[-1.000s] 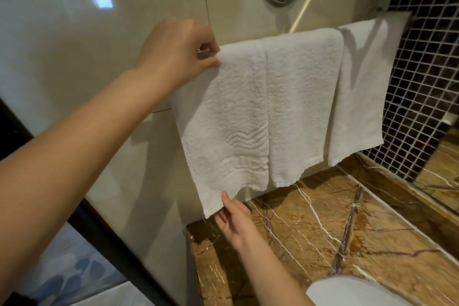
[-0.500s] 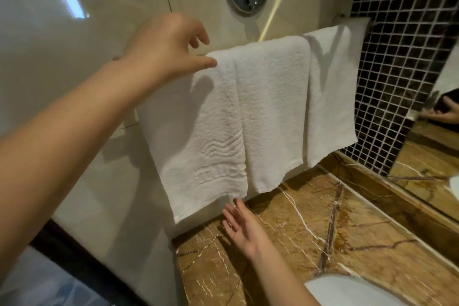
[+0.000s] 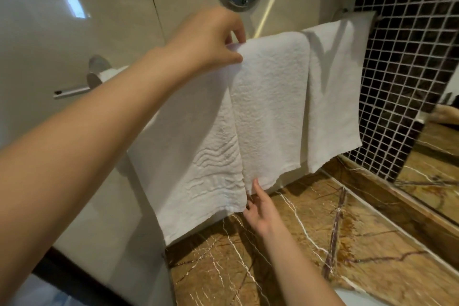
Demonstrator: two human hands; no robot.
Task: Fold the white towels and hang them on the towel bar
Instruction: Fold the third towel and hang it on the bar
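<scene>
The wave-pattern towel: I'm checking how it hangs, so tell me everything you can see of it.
The wave-pattern towel is white terry with embossed wavy lines low down and a hemmed bottom edge. It hangs leftmost of three, its right edge meeting the middle towel. The left hand pinches its top right corner; the right hand, fingers straight, touches its lower right corner, above the marble counter.

Room btwn towels (image 3: 270, 107) & marble counter (image 3: 360, 243); wall (image 3: 74, 32) blocks behind.

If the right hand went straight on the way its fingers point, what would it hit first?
The right hand points upward, so it would first meet the lower hem of the hanging white towel; its fingertips look nearly on it, though depth is unclear.
</scene>
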